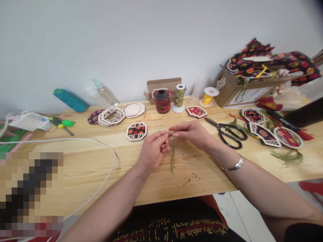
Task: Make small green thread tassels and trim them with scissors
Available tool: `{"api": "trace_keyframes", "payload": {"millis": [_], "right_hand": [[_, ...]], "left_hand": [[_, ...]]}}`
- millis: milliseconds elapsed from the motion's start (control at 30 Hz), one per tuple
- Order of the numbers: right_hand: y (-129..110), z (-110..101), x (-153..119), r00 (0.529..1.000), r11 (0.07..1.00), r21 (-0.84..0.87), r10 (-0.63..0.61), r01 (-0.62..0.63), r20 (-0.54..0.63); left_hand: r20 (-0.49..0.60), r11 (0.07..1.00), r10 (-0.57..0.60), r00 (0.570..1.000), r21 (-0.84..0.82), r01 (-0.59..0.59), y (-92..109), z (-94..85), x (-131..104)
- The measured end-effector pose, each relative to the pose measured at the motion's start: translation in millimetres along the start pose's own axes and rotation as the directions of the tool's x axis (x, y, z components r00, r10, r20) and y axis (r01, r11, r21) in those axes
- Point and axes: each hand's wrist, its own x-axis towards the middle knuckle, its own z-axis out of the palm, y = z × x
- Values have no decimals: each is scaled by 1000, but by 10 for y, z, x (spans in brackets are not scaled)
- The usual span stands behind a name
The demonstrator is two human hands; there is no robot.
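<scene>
Above the middle of the table, my left hand (154, 148) and my right hand (193, 133) meet, fingertips pinched together. Between them they grip the top of an olive-green thread tassel (172, 158), whose loose strands hang down. Fingers hide the exact point of the grip. An octagonal wooden-framed ornament (136, 131) with patterned cloth lies just left of the hands. To the right of my right hand rest black-handled scissors (229, 133), their blades pointing back to the left. Dark scraps are scattered on the wood below the hands.
Behind stand a spool of dark red cord (162, 102), a green-gold thread spool (179, 97) and a yellow spool (208, 97). A cardboard box (228, 88) with patterned cloth is at right, near several finished ornaments (287, 137). A white cable (111, 168) curves along the left.
</scene>
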Motion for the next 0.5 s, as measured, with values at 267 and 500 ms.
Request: {"api": "trace_keyframes", "payload": {"millis": [267,500], "right_hand": [[-2,3,3,999,999,-25,-33,32,-37],[-34,17,-5,994,986,-129,-109,109,7]], "left_hand": [[40,999,-32,999,36,31,-7,11,-23],[69,997,-32,997,77,27,-12,28,-35]]}}
